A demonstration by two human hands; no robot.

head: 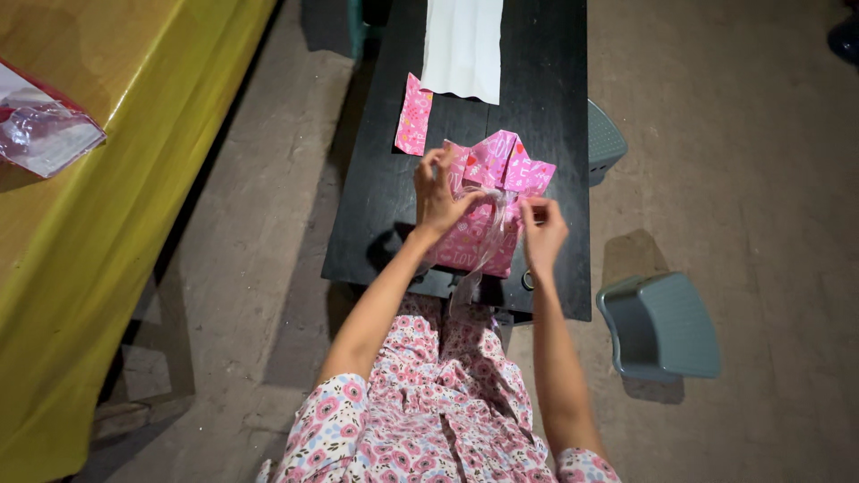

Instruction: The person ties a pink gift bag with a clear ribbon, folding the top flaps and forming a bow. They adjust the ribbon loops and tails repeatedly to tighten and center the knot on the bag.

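Both grips are pinched on the same thing: my left hand (438, 192) has its fingers closed on the sheer ribbon (488, 234) at the upper left of the parcel, and my right hand (541, 228) holds the ribbon between thumb and fingertips at the right edge. The ribbon runs between the 2 hands across the pink wrapped parcel (488, 201), and 1 loose tail hangs over the near edge of the black worktop (546, 80) toward my lap.

Judging progress from how things lie: the wrapping looks done, since pink patterned paper covers the parcel on every side I can see, with folded flaps standing up at the far end. The ribbon looks only partly dealt with. It is laid over the parcel and held taut, but I cannot make out a finished knot or bow, and the dangling tail suggests the tie is not yet closed.

The parcel sits near the front edge of the worktop, right in front of me. A leftover strip of pink paper (413, 116) lies just beyond it, well clear of my hands, and a white sheet (462, 45) lies further back. A grey plastic stool (662, 326) stands on the floor to my right, and a yellow table (107, 224) to my left.
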